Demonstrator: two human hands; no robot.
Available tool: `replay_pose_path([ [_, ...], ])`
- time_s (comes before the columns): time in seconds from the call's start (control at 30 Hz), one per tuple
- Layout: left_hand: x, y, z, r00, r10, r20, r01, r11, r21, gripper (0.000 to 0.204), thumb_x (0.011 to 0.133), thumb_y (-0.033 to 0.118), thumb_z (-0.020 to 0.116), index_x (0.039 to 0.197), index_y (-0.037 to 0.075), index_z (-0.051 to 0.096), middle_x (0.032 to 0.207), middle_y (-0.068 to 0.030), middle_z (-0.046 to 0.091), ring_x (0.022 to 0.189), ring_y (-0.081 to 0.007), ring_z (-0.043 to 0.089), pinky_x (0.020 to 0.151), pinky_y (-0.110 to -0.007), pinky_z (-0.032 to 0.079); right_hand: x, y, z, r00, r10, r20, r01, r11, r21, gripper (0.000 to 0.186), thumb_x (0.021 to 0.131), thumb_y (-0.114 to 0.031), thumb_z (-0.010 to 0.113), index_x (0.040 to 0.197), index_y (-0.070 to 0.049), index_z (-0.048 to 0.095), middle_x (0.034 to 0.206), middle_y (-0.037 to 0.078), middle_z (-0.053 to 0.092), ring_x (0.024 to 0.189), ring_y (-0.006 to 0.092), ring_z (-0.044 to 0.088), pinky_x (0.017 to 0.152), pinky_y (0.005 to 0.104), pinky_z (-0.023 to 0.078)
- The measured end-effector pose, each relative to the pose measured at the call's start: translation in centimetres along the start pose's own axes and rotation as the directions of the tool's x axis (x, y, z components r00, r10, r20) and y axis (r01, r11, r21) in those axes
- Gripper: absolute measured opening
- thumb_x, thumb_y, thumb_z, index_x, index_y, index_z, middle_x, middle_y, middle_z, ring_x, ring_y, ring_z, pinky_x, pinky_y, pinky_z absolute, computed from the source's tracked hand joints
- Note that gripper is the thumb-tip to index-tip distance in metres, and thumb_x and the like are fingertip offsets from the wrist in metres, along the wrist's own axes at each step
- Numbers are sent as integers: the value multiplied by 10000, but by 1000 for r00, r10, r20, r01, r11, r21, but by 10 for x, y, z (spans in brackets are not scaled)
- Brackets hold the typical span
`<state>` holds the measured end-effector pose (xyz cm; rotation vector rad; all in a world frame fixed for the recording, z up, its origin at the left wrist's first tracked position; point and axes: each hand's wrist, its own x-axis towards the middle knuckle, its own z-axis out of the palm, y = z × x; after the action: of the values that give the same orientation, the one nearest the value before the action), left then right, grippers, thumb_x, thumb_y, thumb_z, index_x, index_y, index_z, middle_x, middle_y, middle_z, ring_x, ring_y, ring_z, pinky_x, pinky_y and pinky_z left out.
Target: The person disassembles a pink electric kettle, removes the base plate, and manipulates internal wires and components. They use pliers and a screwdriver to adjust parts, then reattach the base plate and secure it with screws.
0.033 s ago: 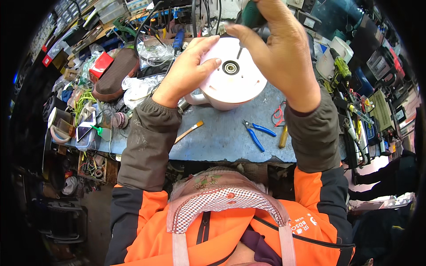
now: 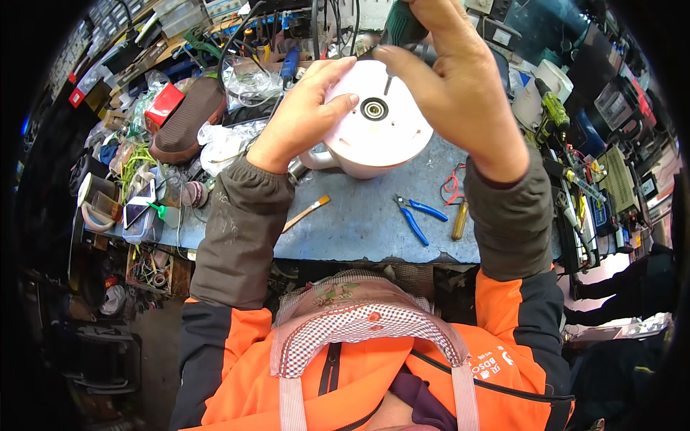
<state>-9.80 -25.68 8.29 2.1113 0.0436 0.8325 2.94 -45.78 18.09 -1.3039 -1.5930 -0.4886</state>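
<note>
A white electric kettle point(image 2: 366, 151) stands upside down on the blue bench, its handle pointing left and a round metal-ringed connector point(image 2: 374, 110) in the middle of its base. My left hand point(image 2: 309, 108) is pressed against the left of the base, fingers around the edge and thumb toward the connector. My right hand point(image 2: 460, 86), slightly blurred, is around the dark green handle of a screwdriver point(image 2: 404, 27) above the far side. The screwdriver's thin shaft points down and its tip meets the base just beyond the connector. Some right fingers are cut off at the top.
Blue-handled cutters point(image 2: 412, 221), a yellow-handled tool point(image 2: 459, 221), a red wire point(image 2: 451, 185) and a small brush point(image 2: 307, 213) lie on the near bench point(image 2: 352, 241). Plastic bags and a brown oblong case point(image 2: 190, 122) crowd the left. A green power drill point(image 2: 552, 108) lies at right.
My right hand and forearm have shifted slightly to the right around the screwdriver handle. The kettle, my left hand and the screwdriver's tip stay in place.
</note>
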Motion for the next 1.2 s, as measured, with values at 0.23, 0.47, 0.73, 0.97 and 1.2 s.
replay_pose_path([
  [0.23,-2,10,1,1000,-1,6,1,999,39,568,1028,78,726,1570,3,575,1479,-127,583,1385,-239,574,1177,-340,461,4,-19,1,990,-47,-130,20,979,-204,625,896,80,760,1485,-88,638,1000,107,696,862,170,671,792,315,555],
  [0.47,-2,12,1,1000,9,-2,-9,1000,8,563,1028,85,729,1565,-1,580,1480,-128,586,1378,-239,584,1171,-342,469,10,-20,-4,998,62,-24,-64,992,-106,614,877,76,763,1459,-80,643,1188,155,722,1016,311,727,868,354,572],
  [0.73,-2,4,2,1000,8,-18,-9,1000,-7,571,1023,90,739,1566,5,581,1479,-130,590,1388,-243,581,1186,-347,456,9,9,2,997,55,46,-66,952,298,704,886,110,716,1548,-87,582,1285,133,703,1169,214,683,998,357,542],
  [0.97,-3,5,-2,999,29,-29,-28,999,44,571,1023,87,735,1568,11,583,1492,-128,588,1393,-240,574,1195,-351,445,7,6,9,987,-80,-138,87,995,45,606,921,136,668,1480,-92,624,1115,54,704,1018,86,659,850,296,547],
  [1.2,-2,1,-2,1000,17,-19,-16,999,38,578,1022,100,743,1569,9,581,1476,-128,587,1387,-239,575,1196,-348,443,8,-4,8,1000,5,31,-13,959,282,636,909,170,642,1502,-58,622,1266,48,704,1091,137,658,932,278,543],
])
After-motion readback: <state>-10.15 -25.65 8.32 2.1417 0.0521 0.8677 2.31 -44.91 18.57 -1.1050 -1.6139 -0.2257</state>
